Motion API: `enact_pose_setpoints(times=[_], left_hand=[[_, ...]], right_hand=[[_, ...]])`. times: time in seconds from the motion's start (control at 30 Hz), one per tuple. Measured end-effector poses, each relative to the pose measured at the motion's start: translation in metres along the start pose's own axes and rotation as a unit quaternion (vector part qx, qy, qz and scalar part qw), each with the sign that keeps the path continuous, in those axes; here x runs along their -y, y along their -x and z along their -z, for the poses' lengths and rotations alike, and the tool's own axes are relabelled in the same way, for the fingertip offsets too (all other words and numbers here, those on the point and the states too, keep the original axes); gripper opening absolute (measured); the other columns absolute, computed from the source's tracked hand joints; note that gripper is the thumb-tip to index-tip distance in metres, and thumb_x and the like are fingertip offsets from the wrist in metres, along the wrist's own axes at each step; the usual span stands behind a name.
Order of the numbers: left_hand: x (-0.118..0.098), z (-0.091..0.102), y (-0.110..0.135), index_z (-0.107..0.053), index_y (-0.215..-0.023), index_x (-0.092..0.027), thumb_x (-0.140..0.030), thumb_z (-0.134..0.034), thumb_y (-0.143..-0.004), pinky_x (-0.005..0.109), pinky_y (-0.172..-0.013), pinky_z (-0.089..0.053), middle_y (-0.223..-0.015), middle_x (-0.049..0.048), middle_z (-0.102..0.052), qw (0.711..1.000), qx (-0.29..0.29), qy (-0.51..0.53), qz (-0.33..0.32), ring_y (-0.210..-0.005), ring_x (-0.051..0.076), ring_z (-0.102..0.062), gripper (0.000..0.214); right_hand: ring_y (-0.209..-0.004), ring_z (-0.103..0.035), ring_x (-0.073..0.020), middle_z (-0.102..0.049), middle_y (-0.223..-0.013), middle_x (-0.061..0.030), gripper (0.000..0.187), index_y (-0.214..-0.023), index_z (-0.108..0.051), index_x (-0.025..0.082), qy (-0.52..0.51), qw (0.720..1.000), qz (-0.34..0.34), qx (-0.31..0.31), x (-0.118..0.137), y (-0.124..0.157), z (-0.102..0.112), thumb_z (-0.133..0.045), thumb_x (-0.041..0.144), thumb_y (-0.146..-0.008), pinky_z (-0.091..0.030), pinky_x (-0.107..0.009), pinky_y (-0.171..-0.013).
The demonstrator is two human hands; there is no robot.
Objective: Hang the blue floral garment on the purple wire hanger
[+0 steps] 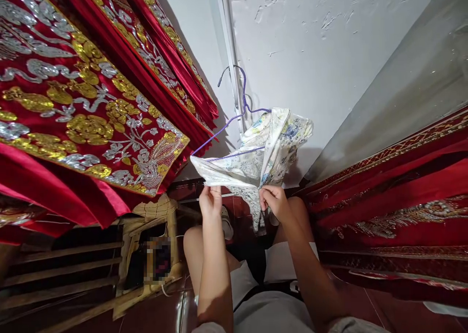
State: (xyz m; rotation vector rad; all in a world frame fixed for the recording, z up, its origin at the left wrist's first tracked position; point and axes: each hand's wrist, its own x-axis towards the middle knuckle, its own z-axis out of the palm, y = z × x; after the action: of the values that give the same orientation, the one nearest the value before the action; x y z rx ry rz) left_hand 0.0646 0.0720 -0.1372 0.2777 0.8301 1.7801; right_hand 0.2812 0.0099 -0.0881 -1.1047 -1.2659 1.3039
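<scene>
Floral garment [278, 145] on purple hanger [245, 107]; fingers [215, 193] at edges

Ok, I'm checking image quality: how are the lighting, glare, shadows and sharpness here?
Head view: the white wall is bright, the floor dim; head view: the red sequined cloth glints, with shadow on the wall beside it; head view: the outer edges seem stretched; head view: a pixelated patch covers something at the bamboo frame; head view: the left hand and right hand look fairly sharp.
</scene>
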Motion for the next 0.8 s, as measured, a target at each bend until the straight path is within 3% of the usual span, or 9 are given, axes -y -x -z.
enact_pose_setpoints(times=[0.1, 0.23, 0.37, 0.47, 0.6, 0.7, 0.8], left_hand=[[0.016, 0.003, 0.016, -0.066, -0.100, -0.017, -0.021, -0.062, -0.090, 0.025, -0.089, -0.055, -0.098, 0.0072, -0.072, 0.993, -0.008, -0.102, -0.058, -0.091, 0.013, -0.070, 0.011], [0.012, -0.001, 0.030, -0.062, -0.093, -0.019, -0.045, -0.073, -0.086, 0.020, -0.069, -0.048, -0.084, 0.0002, -0.062, 0.958, 0.040, -0.243, -0.146, -0.073, 0.011, -0.058, 0.029], [0.004, -0.019, 0.059, -0.061, -0.095, -0.021, -0.054, -0.067, -0.091, 0.022, -0.067, -0.045, -0.083, -0.0008, -0.056, 0.929, 0.084, -0.274, -0.233, -0.071, 0.012, -0.053, 0.035], [0.006, -0.036, 0.093, -0.061, -0.096, -0.021, -0.051, -0.061, -0.097, 0.026, -0.069, -0.048, -0.083, 0.0018, -0.060, 0.900, 0.186, -0.336, -0.207, -0.072, 0.015, -0.058, 0.030], [0.000, -0.054, 0.121, -0.065, -0.098, -0.022, -0.042, -0.054, -0.102, 0.032, -0.086, -0.052, -0.096, 0.0065, -0.069, 0.841, 0.318, -0.401, -0.177, -0.091, 0.021, -0.066, 0.023], [-0.018, -0.059, 0.115, -0.068, -0.103, -0.022, -0.037, -0.058, -0.100, 0.037, -0.102, -0.048, -0.110, 0.0091, -0.071, 0.796, 0.363, -0.444, -0.194, -0.112, 0.025, -0.065, 0.018], [-0.036, -0.056, 0.097, -0.061, -0.129, -0.024, -0.043, -0.055, -0.101, 0.039, -0.106, -0.046, -0.128, 0.0116, -0.067, 0.787, 0.378, -0.449, -0.192, -0.122, 0.027, -0.062, 0.035]], right_hand=[[-0.048, -0.046, -0.0140, -0.052, -0.045, 0.0005, 0.032, -0.050, -0.050, 0.024, 0.039, 0.999, -0.013, 0.036, 0.000, 0.003, 0.017, -0.050, 0.025, -0.082, -0.038, -0.028, -0.054], [-0.048, -0.046, -0.0132, -0.054, -0.045, 0.0010, 0.034, -0.050, -0.053, 0.022, 0.122, 0.985, -0.081, 0.092, -0.012, 0.006, 0.035, -0.054, 0.025, -0.084, -0.035, -0.028, -0.054], [-0.059, -0.055, -0.0166, -0.062, -0.058, -0.0012, 0.035, -0.062, -0.064, 0.021, 0.121, 0.990, -0.064, 0.023, -0.024, 0.000, 0.035, -0.060, 0.042, -0.090, -0.041, -0.029, -0.059], [-0.082, -0.065, -0.0217, -0.071, -0.081, -0.0059, 0.046, -0.077, -0.070, 0.022, 0.021, 0.999, -0.030, 0.001, -0.021, -0.009, 0.021, -0.056, 0.063, -0.093, -0.051, -0.032, -0.076], [-0.089, -0.068, -0.0241, -0.071, -0.083, -0.0068, 0.063, -0.081, -0.068, 0.022, -0.158, 0.976, -0.110, 0.105, -0.002, -0.017, -0.004, -0.051, 0.083, -0.085, -0.055, -0.034, -0.082], [-0.087, -0.070, -0.0241, -0.071, -0.079, -0.0065, 0.056, -0.079, -0.066, 0.022, -0.209, 0.957, -0.146, 0.140, 0.018, -0.021, -0.012, -0.061, 0.078, -0.081, -0.056, -0.034, -0.078], [-0.079, -0.068, -0.0215, -0.071, -0.078, -0.0040, 0.036, -0.081, -0.069, 0.019, -0.162, 0.948, -0.150, 0.229, 0.044, -0.025, -0.006, -0.080, 0.053, -0.072, -0.055, -0.031, -0.072]])
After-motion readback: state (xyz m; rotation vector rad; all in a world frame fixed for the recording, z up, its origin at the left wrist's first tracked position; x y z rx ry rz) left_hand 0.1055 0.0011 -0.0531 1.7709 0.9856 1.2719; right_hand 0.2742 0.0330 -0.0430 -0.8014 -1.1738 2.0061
